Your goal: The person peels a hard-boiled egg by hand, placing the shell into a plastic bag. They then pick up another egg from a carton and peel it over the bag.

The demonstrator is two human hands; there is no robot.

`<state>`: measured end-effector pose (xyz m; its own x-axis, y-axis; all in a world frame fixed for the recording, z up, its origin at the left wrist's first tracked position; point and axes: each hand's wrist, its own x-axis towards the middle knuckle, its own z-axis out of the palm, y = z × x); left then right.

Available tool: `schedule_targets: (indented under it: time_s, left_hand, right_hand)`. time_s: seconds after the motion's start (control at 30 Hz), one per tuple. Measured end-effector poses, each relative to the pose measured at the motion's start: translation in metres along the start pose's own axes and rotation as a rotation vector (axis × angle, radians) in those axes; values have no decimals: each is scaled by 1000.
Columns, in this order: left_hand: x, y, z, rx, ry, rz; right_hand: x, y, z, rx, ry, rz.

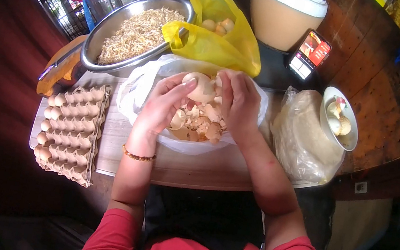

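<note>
Held in my left hand [164, 101] is a smooth, pale egg [198, 88], gripped between thumb and fingers. Close against its right side, my right hand [240, 102] has its fingers curled in a pinch; the fingertips are partly hidden, and I cannot make out what is between them. Both hands are above a white plastic bag [138, 86], which lies spread open on the board. Broken eggshells [203, 120], brown outside and pale inside, are heaped in it below the egg.
A carton tray [76, 131] carries several eggs along its left side. Behind are a steel bowl [89, 50] of sprouts and a yellow bag [211, 56] with eggs. Rightward are a clear bag [303, 136], a bowl [325, 113] with eggs, a phone [309, 54] and a bucket [284, 23].
</note>
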<state>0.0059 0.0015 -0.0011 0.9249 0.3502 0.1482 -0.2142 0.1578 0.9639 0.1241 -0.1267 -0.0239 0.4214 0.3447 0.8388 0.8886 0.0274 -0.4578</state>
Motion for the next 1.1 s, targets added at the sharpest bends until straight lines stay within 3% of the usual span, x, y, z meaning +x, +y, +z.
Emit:
schedule_targets:
  time_s: [0.07, 0.2, 0.27, 0.4, 0.47, 0.7, 0.8, 0.87, 0.97, 1.1]
  left_hand:
    - [-1, 1, -3, -167, -32, -2]
    - [1, 4, 6, -188, 6, 60]
    - [3, 1, 4, -11, 83, 101]
    - [-1, 3, 5, 187, 97, 47]
    - [0, 1, 3, 242, 113, 46]
    - [2, 1, 3, 84, 5, 58]
    - [3, 1, 9, 13, -5, 24]
    - [4, -4, 13, 12, 57, 96]
    - [5, -6, 19, 97, 132, 138]
    - [6, -13, 24, 160, 187, 211]
  right_hand:
    - [-1, 3, 2, 68, -21, 25]
    - [-2, -5, -1, 219, -115, 154]
    - [-5, -5, 1, 393, -183, 338]
    - [-3, -7, 5, 391, -145, 320]
    - [-4, -8, 6, 406, -162, 463]
    - [-5, -3, 10, 287, -33, 309]
    - [-5, -3, 8, 373, -11, 384]
    - [-4, -5, 6, 557, -71, 511]
    - [-6, -8, 4, 698, -73, 533]
    - [-6, -7, 8, 616, -73, 504]
